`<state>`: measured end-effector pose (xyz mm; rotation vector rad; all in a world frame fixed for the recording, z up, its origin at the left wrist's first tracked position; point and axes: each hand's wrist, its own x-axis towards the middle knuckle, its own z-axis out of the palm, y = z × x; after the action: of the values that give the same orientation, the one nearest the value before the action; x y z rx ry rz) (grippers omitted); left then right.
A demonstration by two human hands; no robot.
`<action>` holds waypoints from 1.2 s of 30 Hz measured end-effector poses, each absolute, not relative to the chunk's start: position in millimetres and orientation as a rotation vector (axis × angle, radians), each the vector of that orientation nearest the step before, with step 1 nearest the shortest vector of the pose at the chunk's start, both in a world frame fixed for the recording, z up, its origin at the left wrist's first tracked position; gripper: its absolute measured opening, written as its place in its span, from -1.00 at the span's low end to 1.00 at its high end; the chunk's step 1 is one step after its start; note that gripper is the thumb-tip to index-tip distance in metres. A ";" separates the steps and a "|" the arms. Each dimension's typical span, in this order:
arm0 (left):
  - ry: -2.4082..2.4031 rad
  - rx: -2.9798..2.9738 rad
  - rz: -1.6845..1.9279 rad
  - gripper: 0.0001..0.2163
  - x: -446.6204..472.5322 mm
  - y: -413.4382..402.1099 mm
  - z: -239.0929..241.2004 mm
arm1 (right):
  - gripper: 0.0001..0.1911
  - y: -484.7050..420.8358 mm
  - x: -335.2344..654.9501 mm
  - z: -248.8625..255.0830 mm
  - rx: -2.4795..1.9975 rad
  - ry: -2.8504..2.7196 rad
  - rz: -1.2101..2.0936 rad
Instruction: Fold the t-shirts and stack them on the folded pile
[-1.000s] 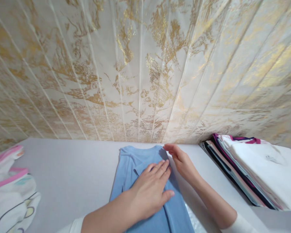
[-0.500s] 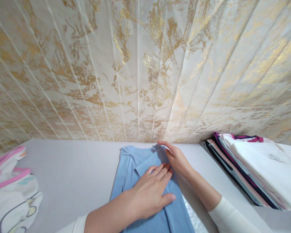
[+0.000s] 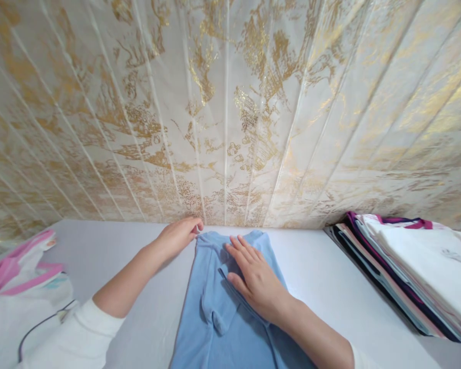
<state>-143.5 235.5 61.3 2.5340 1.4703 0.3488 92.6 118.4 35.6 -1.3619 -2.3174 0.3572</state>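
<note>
The light blue garment [image 3: 209,279] is lying flat on the white table [image 3: 315,271], its top edge near the gold-patterned wall [image 3: 230,102]. The left hand [image 3: 180,234] is pinching the garment's top left corner with closed fingers. The right hand [image 3: 254,275] is pressing down on its middle, palm flat and fingers spread. A stack of folded clothes [image 3: 407,266] is sitting well to the right.

Right hand [image 3: 255,277] flat on blue garment [image 3: 223,318] — left hand [image 3: 179,234] pinching its corner.

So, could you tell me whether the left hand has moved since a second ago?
Yes. The left hand has gone from the middle of the blue garment to its far left corner, near the wall.
</note>
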 end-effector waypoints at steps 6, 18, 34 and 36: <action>1.351 2.542 0.321 -0.87 -135.7 236.4 63.2 | -0.42 116.7 93.8 36.4 -1.281 -2.494 0.343; 1.575 2.676 0.334 -0.85 -116.9 229.9 66.8 | -0.40 112.9 91.9 35.4 -1.274 -2.505 0.356; 1.227 2.826 0.521 -0.55 -92.4 123.8 30.1 | -0.46 120.1 103.8 21.6 -1.400 -2.215 0.173; 1.216 2.856 0.401 -0.50 -97.9 116.3 24.2 | -0.44 117.2 100.9 20.8 -1.439 -2.259 0.186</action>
<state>-97.9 116.3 24.2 2.8559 1.2157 0.4007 100.9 117.2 20.8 -1.4392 -2.2594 0.1860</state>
